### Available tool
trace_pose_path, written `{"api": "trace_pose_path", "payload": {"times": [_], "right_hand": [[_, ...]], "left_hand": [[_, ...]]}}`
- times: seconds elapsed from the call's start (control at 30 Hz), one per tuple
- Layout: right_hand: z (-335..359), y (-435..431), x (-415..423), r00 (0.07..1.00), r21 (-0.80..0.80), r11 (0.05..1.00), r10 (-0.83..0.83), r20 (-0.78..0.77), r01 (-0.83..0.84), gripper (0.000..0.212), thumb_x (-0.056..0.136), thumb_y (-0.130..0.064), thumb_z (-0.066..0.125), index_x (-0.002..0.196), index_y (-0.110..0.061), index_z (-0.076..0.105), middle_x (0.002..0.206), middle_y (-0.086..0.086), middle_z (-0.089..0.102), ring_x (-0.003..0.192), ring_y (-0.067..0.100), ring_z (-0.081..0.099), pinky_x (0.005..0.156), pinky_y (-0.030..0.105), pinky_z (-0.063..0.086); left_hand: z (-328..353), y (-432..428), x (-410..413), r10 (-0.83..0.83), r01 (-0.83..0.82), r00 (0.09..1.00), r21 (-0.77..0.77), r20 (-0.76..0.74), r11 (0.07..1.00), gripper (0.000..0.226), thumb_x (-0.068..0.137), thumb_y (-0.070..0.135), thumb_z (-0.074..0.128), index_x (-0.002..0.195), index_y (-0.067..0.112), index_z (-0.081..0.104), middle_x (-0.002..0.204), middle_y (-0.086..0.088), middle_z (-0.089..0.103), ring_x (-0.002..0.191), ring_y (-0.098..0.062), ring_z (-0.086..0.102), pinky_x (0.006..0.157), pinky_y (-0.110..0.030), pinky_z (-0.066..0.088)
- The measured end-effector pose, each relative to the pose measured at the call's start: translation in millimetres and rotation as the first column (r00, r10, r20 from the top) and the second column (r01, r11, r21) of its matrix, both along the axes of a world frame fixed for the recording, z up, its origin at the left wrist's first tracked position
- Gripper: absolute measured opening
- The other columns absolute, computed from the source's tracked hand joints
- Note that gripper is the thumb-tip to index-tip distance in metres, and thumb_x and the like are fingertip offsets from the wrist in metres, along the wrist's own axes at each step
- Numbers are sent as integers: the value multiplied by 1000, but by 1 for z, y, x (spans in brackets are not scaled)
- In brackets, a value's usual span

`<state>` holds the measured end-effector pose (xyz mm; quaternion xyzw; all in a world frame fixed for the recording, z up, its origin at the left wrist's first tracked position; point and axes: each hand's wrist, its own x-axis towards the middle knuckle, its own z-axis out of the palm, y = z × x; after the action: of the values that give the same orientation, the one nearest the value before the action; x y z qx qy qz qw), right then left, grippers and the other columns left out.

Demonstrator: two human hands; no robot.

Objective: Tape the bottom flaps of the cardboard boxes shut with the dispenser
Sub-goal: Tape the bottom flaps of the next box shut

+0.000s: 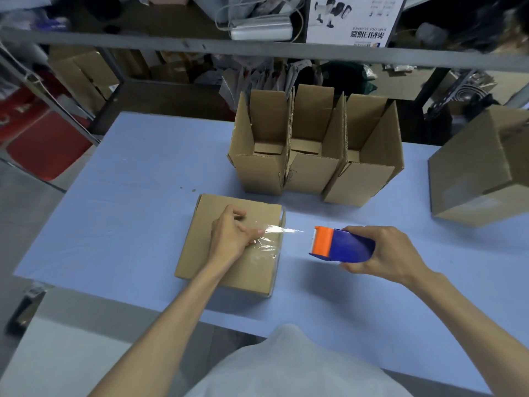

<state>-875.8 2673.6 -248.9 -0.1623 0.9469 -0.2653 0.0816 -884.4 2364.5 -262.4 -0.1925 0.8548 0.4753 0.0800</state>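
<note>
I am pinning the end of a strip of clear tape (283, 231) under the thumb of my left hand (232, 236), the other fingers curling in against the cardboard. That hand is resting on the upturned face of the flat brown cardboard box (229, 253), near its right edge, where the tape is lying wrinkled and glossy. The strip is stretching off that right edge towards the blue plastic tape dispenser with the orange head (343, 245). My right hand (383, 253) is wrapping around the dispenser's blue body, fingers clamping it, and holding it just right of the box.

The box is sitting on a pale blue table top (128, 196). Behind it, three open-topped brown cardboard boxes (315, 156) are standing side by side, flaps up. Well to its right, another brown cardboard carton (481, 173) is leaning at a tilt.

Farther behind it, on a grey metal shelf (171, 44), a white printed carton (357, 18) is showing upside-down lettering reading "BAR CODE SCANNER" beside Chinese characters.
</note>
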Motion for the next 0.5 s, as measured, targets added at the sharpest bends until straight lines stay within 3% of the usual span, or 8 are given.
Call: {"api": "trace_pose_path", "payload": {"times": [0.17,0.3,0.4,0.5], "right_hand": [[-1,-2,-4,1000,29,1000,1,13,-1,58,55,-47,83,108,-32,65,88,-14,70,74,12,63,63,30,54],[-3,-3,-5,999,49,999,19,28,-20,59,56,-46,84,110,-29,64,91,-11,70,77,15,64,64,30,55],[-3,-4,-6,999,66,997,26,25,-28,60,57,-45,84,111,-29,63,91,-10,70,77,15,64,64,29,54],[-4,-5,-8,999,103,994,32,32,-35,57,58,-46,82,109,-29,63,89,-9,70,77,17,64,65,30,54]], "left_hand": [[-7,0,0,26,-26,999,-18,26,1000,56,66,24,88,108,11,55,66,-1,71,67,-9,68,79,-34,55],[-15,3,-4,19,-13,999,-133,48,991,60,63,32,88,108,14,52,84,-4,72,99,-18,62,88,-36,48],[-14,5,-7,-10,20,999,-236,44,972,66,60,40,88,106,16,48,98,-1,65,98,-23,59,75,-31,44],[-9,1,-9,-63,86,996,-432,69,898,73,55,54,86,102,16,45,94,-3,62,90,-30,61,67,-33,43]]}}
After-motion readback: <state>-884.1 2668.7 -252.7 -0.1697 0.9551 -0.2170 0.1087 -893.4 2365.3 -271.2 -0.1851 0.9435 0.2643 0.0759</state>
